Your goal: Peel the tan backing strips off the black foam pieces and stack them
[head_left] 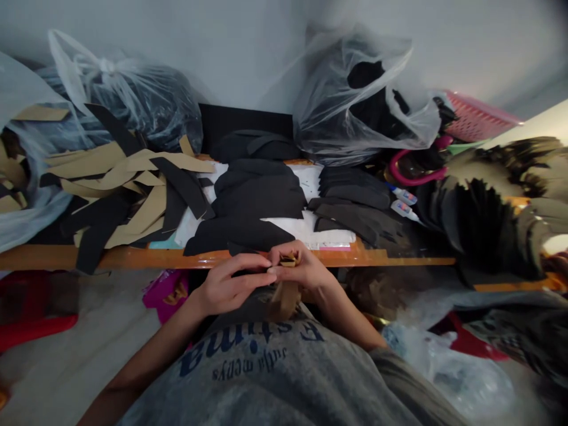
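Note:
Both of my hands meet at the table's front edge, close to my shirt. My right hand (pixel 306 269) is closed around a folded tan and black strip (pixel 285 297), whose tan part hangs down below the fingers. The thumb and fingertips of my left hand (pixel 233 284) are pinched together and touch the fingertips of my right hand; whatever they hold is too small to make out. Just beyond the hands lies a stack of black pieces (pixel 260 195) on white paper (pixel 310 228).
Tan and black strips (pixel 133 177) are piled at the left on the orange-edged table (pixel 57 256). Plastic bags (pixel 364 100) stand along the wall. Small glue bottles (pixel 403 208), black stacks (pixel 479 225) and a pink basket (pixel 481 118) are at the right.

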A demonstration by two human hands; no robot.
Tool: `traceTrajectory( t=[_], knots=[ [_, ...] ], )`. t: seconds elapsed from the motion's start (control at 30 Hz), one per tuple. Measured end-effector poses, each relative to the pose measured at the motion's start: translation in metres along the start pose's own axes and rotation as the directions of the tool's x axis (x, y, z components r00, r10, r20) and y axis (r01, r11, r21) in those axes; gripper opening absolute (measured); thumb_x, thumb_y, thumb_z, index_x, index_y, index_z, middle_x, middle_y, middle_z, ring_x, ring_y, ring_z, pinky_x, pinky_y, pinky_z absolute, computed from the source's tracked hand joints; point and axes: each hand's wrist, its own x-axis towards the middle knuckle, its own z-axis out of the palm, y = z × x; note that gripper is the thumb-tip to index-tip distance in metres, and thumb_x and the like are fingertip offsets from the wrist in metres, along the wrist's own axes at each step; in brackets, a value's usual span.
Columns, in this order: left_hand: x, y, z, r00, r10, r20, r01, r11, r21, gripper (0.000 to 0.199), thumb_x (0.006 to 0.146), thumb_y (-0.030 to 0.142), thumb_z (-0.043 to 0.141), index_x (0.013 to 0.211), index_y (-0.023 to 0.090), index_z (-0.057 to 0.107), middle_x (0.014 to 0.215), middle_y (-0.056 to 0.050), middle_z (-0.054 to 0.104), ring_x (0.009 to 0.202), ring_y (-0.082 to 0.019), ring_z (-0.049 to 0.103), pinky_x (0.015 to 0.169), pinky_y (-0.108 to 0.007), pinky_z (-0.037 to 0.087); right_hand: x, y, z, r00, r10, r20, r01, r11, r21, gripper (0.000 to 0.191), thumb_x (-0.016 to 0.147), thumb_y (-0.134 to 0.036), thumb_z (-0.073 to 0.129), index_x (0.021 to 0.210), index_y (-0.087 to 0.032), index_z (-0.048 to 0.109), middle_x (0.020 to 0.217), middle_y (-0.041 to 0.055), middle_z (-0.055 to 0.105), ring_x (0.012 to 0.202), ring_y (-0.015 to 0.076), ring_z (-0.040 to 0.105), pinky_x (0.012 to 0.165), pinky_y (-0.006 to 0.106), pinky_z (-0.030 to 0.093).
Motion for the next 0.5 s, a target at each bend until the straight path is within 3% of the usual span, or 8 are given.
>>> traceTrajectory(
  t=[0.17,0.27,0.37,0.43,0.5],
  knots=[
    [-0.001,0.004,0.006,0.997,-0.021,-0.069,0.03,0.992,0.119,0.033,0.09,0.007,0.066,0.117,0.024,0.07,0.109,-0.003,0.07,0.098,-0.01,0.069,0.086,-0.021,0.058,0.007,0.015,0.009,0.998,0.059,-0.023,-0.054,0.982,0.181,0.04,0.075,-0.045,0.084,0.064,-0.019,0.057,0.052,-0.0079,0.044,0.045,0.0058,0.03,0.044,0.022,0.021],
    [-0.004,0.002,0.006,0.997,0.033,-0.075,-0.02,0.986,0.163,0.022,0.089,0.009,0.067,0.106,0.022,0.073,0.098,-0.001,0.072,0.09,-0.01,0.069,0.082,-0.02,0.058,0.013,0.024,0.013,0.996,0.086,-0.027,-0.075,0.959,0.274,0.047,0.077,-0.049,0.082,0.06,-0.019,0.05,0.049,-0.0099,0.038,0.042,0.0045,0.025,0.041,0.02,0.019],
    [-0.015,-0.006,0.0,0.98,-0.016,-0.196,0.056,0.978,0.201,0.023,0.084,0.007,0.071,0.1,0.023,0.074,0.099,-0.002,0.071,0.09,-0.012,0.07,0.082,-0.024,0.059,0.021,0.032,0.003,0.988,0.056,-0.144,-0.001,0.933,0.36,0.042,0.077,-0.05,0.082,0.066,-0.018,0.058,0.055,-0.0069,0.05,0.045,0.0056,0.038,0.044,0.019,0.034],
    [-0.026,-0.016,-0.005,0.908,-0.161,-0.387,0.233,0.961,0.147,0.019,0.081,0.009,0.074,0.094,0.023,0.073,0.102,-0.003,0.069,0.096,-0.016,0.071,0.086,-0.03,0.06,0.025,0.038,-0.014,0.947,0.023,-0.321,0.123,0.897,0.425,0.04,0.072,-0.052,0.085,0.074,-0.019,0.062,0.07,-0.0022,0.062,0.059,0.0098,0.056,0.056,0.021,0.049],
    [-0.038,-0.027,-0.009,0.753,-0.357,-0.553,0.412,0.911,-0.028,0.008,0.082,0.017,0.075,0.086,0.022,0.07,0.098,-0.003,0.069,0.097,-0.018,0.071,0.089,-0.036,0.06,0.024,0.042,-0.038,0.868,0.017,-0.496,0.243,0.857,0.455,0.045,0.067,-0.053,0.088,0.076,-0.021,0.058,0.075,-0.0024,0.064,0.071,0.0127,0.063,0.069,0.024,0.056]
  ],
)
